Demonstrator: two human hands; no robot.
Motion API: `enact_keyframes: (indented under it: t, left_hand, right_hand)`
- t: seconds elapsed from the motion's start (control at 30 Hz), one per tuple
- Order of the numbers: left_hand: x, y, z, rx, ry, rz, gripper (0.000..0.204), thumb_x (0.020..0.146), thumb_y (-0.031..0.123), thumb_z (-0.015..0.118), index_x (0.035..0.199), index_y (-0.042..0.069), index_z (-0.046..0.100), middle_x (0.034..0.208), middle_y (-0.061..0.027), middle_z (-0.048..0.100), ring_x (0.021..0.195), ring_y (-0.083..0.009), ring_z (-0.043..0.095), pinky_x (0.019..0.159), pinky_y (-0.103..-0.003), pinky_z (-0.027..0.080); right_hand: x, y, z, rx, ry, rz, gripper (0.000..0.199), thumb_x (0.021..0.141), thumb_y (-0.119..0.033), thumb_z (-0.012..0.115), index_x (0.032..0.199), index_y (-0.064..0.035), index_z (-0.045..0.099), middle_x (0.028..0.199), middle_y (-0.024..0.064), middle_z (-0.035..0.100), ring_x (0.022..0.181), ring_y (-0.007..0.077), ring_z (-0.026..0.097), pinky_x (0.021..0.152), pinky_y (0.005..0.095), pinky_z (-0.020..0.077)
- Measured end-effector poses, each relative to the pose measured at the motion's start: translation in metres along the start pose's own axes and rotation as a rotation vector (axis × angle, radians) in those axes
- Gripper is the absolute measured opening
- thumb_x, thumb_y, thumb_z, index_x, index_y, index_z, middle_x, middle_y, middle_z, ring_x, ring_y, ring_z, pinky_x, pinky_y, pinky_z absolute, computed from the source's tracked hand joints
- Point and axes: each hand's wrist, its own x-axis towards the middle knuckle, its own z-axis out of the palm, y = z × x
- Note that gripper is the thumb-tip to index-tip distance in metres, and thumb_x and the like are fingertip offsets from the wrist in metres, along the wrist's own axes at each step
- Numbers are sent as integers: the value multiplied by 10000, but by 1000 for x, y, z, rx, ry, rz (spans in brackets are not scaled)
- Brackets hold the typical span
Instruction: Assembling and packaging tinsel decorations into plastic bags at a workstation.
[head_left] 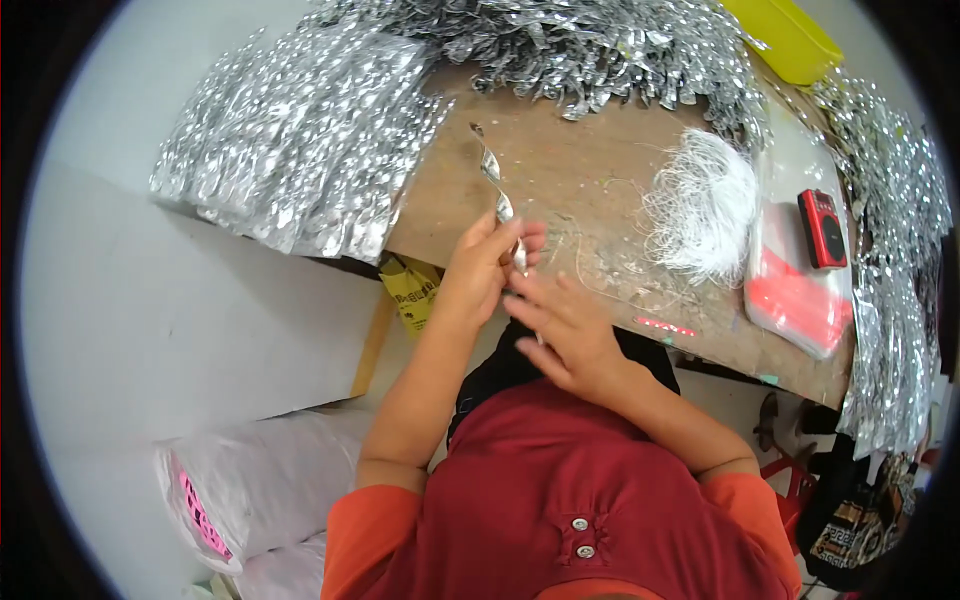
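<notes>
A twisted silver foil strip (489,165) runs from over the table down into my left hand (480,262). The thumb and fingers of that hand are closed on it, and its spiral end passes between them. Just below and to the right is my right hand (572,332), palm down and slightly blurred. Its fingers are stretched out and a little apart, close to the left fingertips and the lower part of the strip. A small pale bit shows beside its thumb; what it is I cannot make out.
Brown wooden table (600,190) with a bundle of white string (705,205) at right. Beyond it lie a clear plastic bag (790,310) and a red radio (822,230). Silver foil fringe (300,140) covers the left, back and right edges. A yellow container (790,40) stands back right.
</notes>
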Motion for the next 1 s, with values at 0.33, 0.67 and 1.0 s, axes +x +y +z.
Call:
enact_keyframes:
  t: [0.33,0.67,1.0]
  left_hand:
    - [-6,-12,13,643,-66,10,499,877,134,573,1338,6,430,810,-41,633,655,-87,594,585,-205,459]
    - [22,-3,14,1316,199,402,346,822,185,583,1150,78,599,781,-152,636,692,-335,603,634,-423,456]
    - [39,-16,6,1226,170,488,250,821,111,608,1059,45,645,714,-37,533,591,-150,496,546,-293,404]
  right_hand:
    - [7,48,-82,22,125,251,239,842,-66,591,1076,-29,626,1106,130,622,1020,265,590,886,346,446]
    - [3,87,-146,-326,190,338,150,823,-55,629,971,-57,649,1008,103,647,933,262,625,795,333,476]
    - [12,222,-254,-621,329,599,194,841,-173,607,1017,-119,668,959,89,624,779,203,607,726,298,473]
